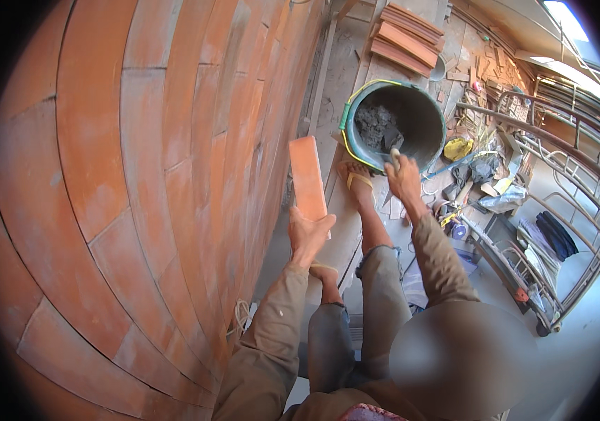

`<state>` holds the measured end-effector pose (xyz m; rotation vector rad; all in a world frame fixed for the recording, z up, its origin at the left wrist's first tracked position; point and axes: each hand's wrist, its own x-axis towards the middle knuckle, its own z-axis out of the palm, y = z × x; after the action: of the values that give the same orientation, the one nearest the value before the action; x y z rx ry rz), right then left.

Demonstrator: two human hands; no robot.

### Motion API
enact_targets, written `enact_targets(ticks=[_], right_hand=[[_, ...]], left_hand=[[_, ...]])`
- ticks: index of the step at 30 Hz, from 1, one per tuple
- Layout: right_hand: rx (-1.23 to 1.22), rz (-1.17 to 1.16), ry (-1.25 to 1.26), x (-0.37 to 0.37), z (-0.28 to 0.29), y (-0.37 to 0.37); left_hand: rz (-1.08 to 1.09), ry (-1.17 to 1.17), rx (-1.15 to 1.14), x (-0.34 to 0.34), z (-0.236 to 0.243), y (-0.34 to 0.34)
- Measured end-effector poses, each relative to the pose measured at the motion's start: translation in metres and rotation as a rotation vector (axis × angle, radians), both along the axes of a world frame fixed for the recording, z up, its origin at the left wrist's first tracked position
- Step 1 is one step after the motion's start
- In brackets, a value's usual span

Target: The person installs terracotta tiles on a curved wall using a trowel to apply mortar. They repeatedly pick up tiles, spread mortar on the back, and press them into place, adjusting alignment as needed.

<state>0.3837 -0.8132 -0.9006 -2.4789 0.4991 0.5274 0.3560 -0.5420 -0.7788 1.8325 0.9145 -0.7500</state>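
My left hand (pixel 309 235) grips the near end of a flat, orange terracotta tile (pixel 307 172), thumb along its right edge. The tile points away from me beside the tiled wall (pixel 145 175). At the near rim of a dark bucket (pixel 423 116), my right hand (pixel 404 184) is closed round the handle of a trowel (pixel 394 156). Its blade reaches into the bucket and is hard to make out against the grey mortar (pixel 377 125). The bucket has a yellow-green rim and handle.
Beyond the bucket lies a stack of terracotta tiles (pixel 406 38) on planks. Metal frames (pixel 574 140) line the right side. Rags, plastic and broken tile pieces (pixel 489 70) litter the floor. My sandalled foot (pixel 357 175) stands on a plank by the bucket.
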Motion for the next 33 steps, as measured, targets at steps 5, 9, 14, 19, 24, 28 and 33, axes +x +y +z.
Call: enact_targets(ticks=[5,9,14,19,24,28,33], right_hand=[[-0.209,0.102,0.273,0.023,-0.021,-0.004],[-0.298,0.087,0.319,0.034,-0.027,0.007],[0.343,-0.017,0.121,0.039,-0.023,0.012],[1.31,-0.22,0.457,0.072,0.08,0.024],[0.764,-0.075,0.086,0.154,0.064,-0.054],[0.112,0.094,-0.195,0.233,0.011,-0.125],[0.128,0.172,0.04,0.305,-0.041,-0.14]], left_hand=[[-0.018,0.035,0.011,-0.026,0.017,0.011],[0.077,0.102,-0.129,-0.044,0.01,0.013],[0.024,0.121,-0.202,-0.021,0.003,-0.013],[-0.147,-0.13,-0.169,0.034,-0.016,-0.088],[-0.41,-0.429,-0.151,0.063,-0.021,-0.158],[-0.483,0.153,-0.608,0.024,0.015,-0.168],[-0.952,-0.189,-0.44,-0.061,0.036,-0.154]])
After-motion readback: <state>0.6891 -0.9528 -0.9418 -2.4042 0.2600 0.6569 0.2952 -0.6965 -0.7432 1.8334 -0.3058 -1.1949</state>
